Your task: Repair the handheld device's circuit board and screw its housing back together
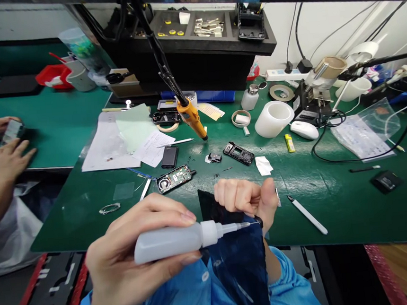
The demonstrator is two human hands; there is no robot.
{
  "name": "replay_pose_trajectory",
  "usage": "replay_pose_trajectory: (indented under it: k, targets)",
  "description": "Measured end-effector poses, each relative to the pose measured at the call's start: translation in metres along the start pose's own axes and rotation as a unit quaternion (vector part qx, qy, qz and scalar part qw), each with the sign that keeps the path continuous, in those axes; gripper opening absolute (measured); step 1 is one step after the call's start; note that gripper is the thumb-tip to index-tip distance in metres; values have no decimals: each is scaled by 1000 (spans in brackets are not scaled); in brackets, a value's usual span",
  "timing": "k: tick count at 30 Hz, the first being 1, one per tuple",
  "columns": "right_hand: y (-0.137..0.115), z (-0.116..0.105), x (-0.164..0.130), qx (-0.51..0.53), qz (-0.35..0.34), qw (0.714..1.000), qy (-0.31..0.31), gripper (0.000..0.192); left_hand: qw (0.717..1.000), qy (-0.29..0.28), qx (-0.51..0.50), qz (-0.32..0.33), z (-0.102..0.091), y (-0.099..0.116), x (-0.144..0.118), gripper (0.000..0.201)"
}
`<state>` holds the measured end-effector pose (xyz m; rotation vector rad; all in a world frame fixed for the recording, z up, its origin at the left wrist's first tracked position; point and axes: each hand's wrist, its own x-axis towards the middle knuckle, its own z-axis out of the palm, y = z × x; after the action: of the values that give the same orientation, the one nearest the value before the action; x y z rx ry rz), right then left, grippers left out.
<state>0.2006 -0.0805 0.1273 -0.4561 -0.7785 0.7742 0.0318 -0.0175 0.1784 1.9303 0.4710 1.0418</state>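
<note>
My left hand is closed around a translucent white squeeze bottle with a thin needle nozzle pointing right. The needle's tip reaches a small black part held at my right hand, whose fingers are curled in with the thumb raised. Most of that part is hidden by the fingers. A dark blue glossy sheet hangs below the right hand, in front of the blue sleeve. Beyond the hands lie an opened handheld device with a circuit board, a black device housing and a small black module.
An orange electric screwdriver hangs over the bench. A white pen-like tool lies right of my hands. White cup, mouse, yellow lighter and papers stand farther back. A co-worker's hands hold a device at left.
</note>
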Motion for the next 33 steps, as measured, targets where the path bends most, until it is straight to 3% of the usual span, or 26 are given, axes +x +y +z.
replay_pose_trajectory:
  k: [2, 11, 17, 33]
  targets:
    - [0, 0, 0, -2, -1, 1000, 0, 72, 1000, 19, -4, -13, 1, -1, -4, 22]
    - [-2, -4, 1, -2, -8, 1000, -6, 71, 1000, -5, 12, -24, -4, 5, -2, 23]
    - [-1, -4, 2, 5, -14, 1000, -4, 71, 987, -147, 61, 16, -24, -5, 8, 35]
    - [-1, -5, 2, -5, -5, 1000, -3, 72, 987, -140, 80, 18, -25, -1, 5, 28]
